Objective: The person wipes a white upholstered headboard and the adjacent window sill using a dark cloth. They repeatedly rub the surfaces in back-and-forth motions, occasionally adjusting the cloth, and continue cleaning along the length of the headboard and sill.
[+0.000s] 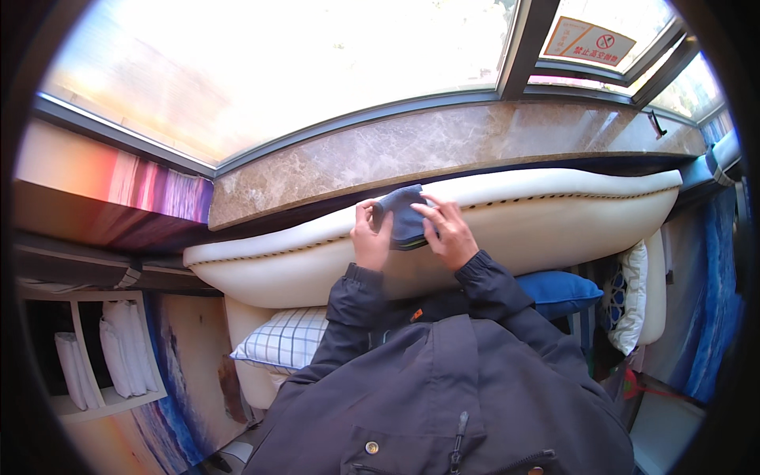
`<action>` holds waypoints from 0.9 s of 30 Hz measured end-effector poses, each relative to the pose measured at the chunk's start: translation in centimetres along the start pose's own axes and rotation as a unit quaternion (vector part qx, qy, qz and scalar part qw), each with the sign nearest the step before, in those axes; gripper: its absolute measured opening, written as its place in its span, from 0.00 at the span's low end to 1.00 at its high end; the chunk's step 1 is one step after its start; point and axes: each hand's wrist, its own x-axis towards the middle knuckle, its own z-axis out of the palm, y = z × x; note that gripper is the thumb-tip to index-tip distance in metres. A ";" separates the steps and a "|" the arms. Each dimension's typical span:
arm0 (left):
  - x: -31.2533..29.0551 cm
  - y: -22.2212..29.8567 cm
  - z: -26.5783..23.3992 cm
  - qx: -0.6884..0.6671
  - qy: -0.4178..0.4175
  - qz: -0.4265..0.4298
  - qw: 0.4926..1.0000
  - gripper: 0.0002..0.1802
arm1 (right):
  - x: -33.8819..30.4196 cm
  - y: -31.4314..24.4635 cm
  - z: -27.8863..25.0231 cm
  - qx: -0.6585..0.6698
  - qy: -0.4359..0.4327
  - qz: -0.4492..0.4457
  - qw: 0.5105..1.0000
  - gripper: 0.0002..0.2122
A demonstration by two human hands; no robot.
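Between my two hands is a small folded dark blue-grey cloth (405,215), with a thin yellow-green line near its lower edge. My left hand (370,239) grips its left side, thumb on the near face and fingers curled at the edge. At the upper right, my right hand (450,235) pinches the cloth between thumb and fingers. Both hands are in front of the long cream sofa back (546,214), which has a dark stitched seam. What is inside the folds cannot be made out.
Beyond the sofa back runs a marble window sill (340,162) under a large bright window. A checked cushion (283,339) lies on the left, a blue cushion (558,291) on the right. White bundles stand in a cubby shelf (154,372) at far left.
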 end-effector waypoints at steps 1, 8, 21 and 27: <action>0.1 0.3 -0.3 -0.023 0.014 -0.045 0.999 0.17 | -0.1 0.4 -0.8 -0.015 0.017 0.023 0.999 0.19; -0.4 0.1 -1.5 0.355 0.051 -0.035 0.933 0.24 | 0.3 4.1 -0.6 -0.152 0.067 0.055 0.985 0.14; -2.1 0.6 3.9 0.283 0.152 0.263 0.910 0.25 | -0.2 5.9 1.8 -0.262 0.157 -0.012 0.952 0.13; -0.7 -0.8 1.7 0.257 0.080 0.236 0.934 0.21 | 0.1 5.5 1.7 -0.269 0.158 -0.020 0.950 0.13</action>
